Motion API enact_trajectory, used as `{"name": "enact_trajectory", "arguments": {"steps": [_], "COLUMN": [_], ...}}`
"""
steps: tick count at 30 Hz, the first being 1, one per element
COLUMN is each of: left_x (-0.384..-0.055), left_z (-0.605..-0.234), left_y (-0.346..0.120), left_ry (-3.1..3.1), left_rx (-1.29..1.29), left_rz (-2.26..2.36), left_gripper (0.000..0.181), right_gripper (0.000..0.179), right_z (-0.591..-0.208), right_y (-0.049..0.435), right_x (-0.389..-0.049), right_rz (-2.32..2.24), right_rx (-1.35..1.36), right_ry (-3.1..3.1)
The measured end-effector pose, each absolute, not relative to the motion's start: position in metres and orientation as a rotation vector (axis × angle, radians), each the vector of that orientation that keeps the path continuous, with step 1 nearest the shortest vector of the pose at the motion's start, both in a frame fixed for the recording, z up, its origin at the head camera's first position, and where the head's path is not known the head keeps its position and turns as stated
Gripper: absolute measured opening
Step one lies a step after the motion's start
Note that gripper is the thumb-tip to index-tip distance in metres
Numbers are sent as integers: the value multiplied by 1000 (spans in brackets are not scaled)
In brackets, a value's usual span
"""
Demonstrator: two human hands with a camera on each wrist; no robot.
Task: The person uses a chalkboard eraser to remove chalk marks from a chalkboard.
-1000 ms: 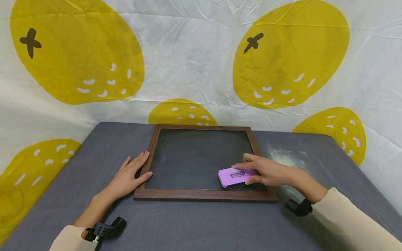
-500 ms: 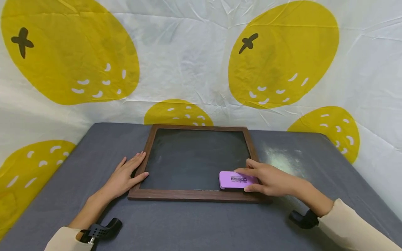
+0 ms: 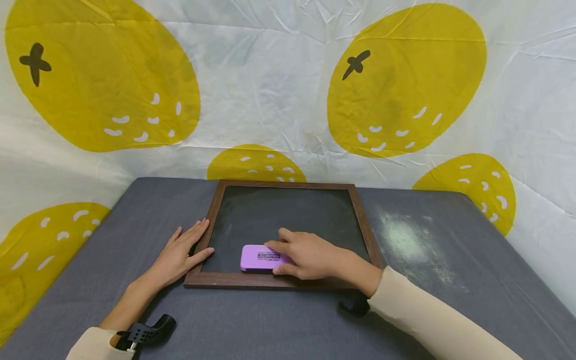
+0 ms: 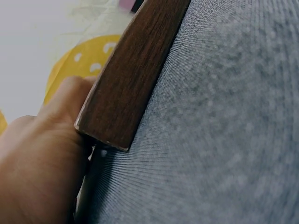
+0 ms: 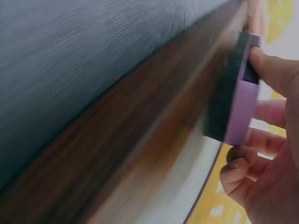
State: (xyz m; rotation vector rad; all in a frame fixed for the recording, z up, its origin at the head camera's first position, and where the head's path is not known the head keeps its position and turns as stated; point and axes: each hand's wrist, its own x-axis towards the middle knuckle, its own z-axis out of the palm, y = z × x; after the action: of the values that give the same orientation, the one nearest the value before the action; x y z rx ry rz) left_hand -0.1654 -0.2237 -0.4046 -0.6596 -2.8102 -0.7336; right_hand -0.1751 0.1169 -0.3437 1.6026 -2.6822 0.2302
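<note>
A blackboard (image 3: 288,215) in a brown wooden frame lies flat on the table. My right hand (image 3: 310,256) grips a purple magnetic eraser (image 3: 256,257) between thumb and fingers, over the near part of the board, left of its middle. In the right wrist view the dark felt side of the eraser (image 5: 240,112) faces the board, close to the wooden frame (image 5: 140,107). My left hand (image 3: 180,253) lies spread at the board's left side, its fingertips and thumb on the frame. The left wrist view shows that hand (image 4: 46,149) beside the frame's near corner (image 4: 112,126).
A grey cloth covers the table (image 3: 252,320). Pale dusty smears (image 3: 405,240) mark it to the right of the board. Behind hangs a white curtain (image 3: 265,75) with large yellow fruit prints. Each wrist wears a black camera mount (image 3: 150,330).
My right hand has carried the eraser along the board's near edge, from the right corner to left of the middle. My left hand has stayed at the frame.
</note>
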Motion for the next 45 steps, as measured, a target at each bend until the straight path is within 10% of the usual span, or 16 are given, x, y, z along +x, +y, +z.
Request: {"name": "enact_trajectory", "arguments": {"steps": [17,27,45], "left_x": [-168,-172,-166], "left_z": [-415,-414,-427], "left_y": [-213,-214,-219], "left_ry": [-2745,-2716,-2697], "left_rx": [-661,-692,-656], "left_rz": [-729,-725,-723], "left_gripper": [52,52,52], "right_gripper": [56,50,65], "right_z": [-319,-288,-342], "right_y": [68,166,358], "right_x": [-178,-179,-160], "right_rz": [208,456,300], "right_rx": [1430,1035,139], "right_ry": [-2749,-2655,-2804]}}
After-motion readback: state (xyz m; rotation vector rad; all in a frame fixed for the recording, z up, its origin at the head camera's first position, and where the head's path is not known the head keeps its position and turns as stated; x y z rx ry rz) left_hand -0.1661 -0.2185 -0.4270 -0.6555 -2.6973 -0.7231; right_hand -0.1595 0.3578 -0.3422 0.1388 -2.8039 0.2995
